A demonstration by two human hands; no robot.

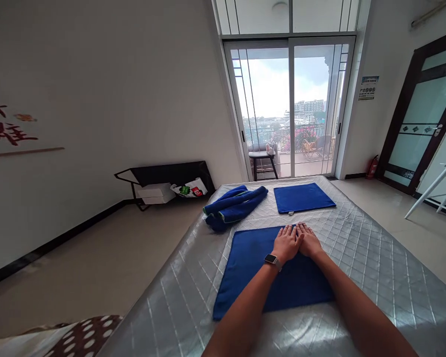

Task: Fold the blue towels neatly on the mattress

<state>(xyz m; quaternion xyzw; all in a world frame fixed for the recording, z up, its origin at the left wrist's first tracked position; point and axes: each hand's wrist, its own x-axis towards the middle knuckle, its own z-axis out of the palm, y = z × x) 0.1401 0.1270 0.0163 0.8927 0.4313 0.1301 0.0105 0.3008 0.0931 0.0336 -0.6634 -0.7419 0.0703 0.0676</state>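
A blue towel point(249, 267) lies spread flat on the silver quilted bed cover point(375, 267) in front of me. My left hand point(287, 243), with a watch on its wrist, rests palm down near the towel's far edge, fingers stretched out. My right hand point(309, 240) lies flat beside it, the two hands touching side by side. Neither hand holds anything. Further back, a folded blue towel point(303, 197) lies flat, and to its left sits a crumpled heap of blue towels point(233, 206).
Sliding glass doors point(290, 106) lead to a balcony with a stool point(262, 161). A black rack point(167, 181) with a white box and a bag stands at the left wall. A red fire extinguisher point(372, 167) and a dark door point(419, 114) are on the right. White table legs point(436, 186) at far right.
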